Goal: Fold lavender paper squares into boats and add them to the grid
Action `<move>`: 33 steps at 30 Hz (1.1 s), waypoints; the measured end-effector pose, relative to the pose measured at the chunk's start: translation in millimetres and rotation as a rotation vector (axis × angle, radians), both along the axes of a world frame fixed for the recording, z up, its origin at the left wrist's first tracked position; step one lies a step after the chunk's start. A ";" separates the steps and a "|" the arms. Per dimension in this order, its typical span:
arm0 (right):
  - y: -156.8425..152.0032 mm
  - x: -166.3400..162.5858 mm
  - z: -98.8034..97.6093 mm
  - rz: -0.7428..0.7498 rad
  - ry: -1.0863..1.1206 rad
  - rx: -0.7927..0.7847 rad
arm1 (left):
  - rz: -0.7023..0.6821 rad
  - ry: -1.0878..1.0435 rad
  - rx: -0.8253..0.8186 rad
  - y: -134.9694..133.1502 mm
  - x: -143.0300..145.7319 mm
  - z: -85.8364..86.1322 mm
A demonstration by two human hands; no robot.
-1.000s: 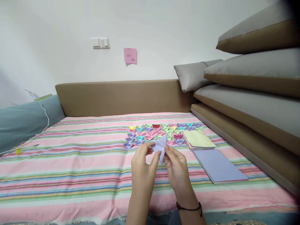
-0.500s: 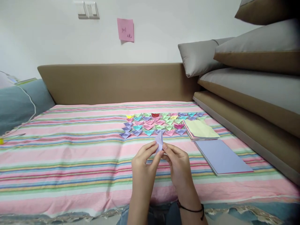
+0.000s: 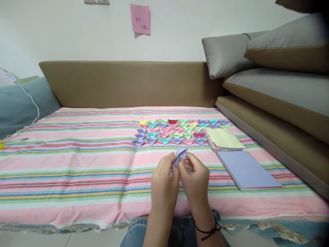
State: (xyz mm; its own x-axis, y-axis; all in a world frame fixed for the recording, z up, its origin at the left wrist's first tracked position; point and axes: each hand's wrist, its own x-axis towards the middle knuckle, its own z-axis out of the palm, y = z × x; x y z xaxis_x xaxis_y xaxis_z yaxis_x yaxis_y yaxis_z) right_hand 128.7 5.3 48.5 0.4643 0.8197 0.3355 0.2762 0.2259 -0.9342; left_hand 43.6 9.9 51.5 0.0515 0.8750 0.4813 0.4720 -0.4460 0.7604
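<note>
A piece of folded lavender paper (image 3: 181,155) is pinched between my two hands above the striped cloth. My left hand (image 3: 164,175) grips its left side with thumb and fingers. On the other side, my right hand (image 3: 194,173) holds it, the thumb pressing against the near face. The paper is tilted, and its lower part is hidden behind my fingers. Just beyond my hands lie rows of small folded paper boats (image 3: 163,134) in purple, pink, green, blue, yellow and red.
To the right lie a stack of lavender sheets (image 3: 249,170) and a stack with pale yellow paper (image 3: 226,139) on top. Grey and brown cushions (image 3: 277,89) pile up at the right. A white cable (image 3: 33,103) runs along the left, near a yellow-handled tool (image 3: 2,145).
The folded paper has turned from upright to tilted and sits lower between my hands. My right thumb has moved onto its near face. The camera view has tipped slightly downward.
</note>
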 end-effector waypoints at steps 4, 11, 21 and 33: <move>0.3 2.8 -0.6 0.039 0.036 -0.045 | 0.029 0.021 0.005 -0.5 5.6 -6.3; -0.8 4.2 1.9 0.077 -0.101 0.025 | 0.182 0.094 -0.044 -3.6 12.0 -10.2; -2.5 1.0 0.9 -0.097 -0.194 0.077 | 0.307 0.209 0.257 -7.1 15.8 -17.3; 0.1 3.0 -2.1 0.059 -0.128 0.151 | 0.192 0.171 0.261 -0.4 6.9 -14.1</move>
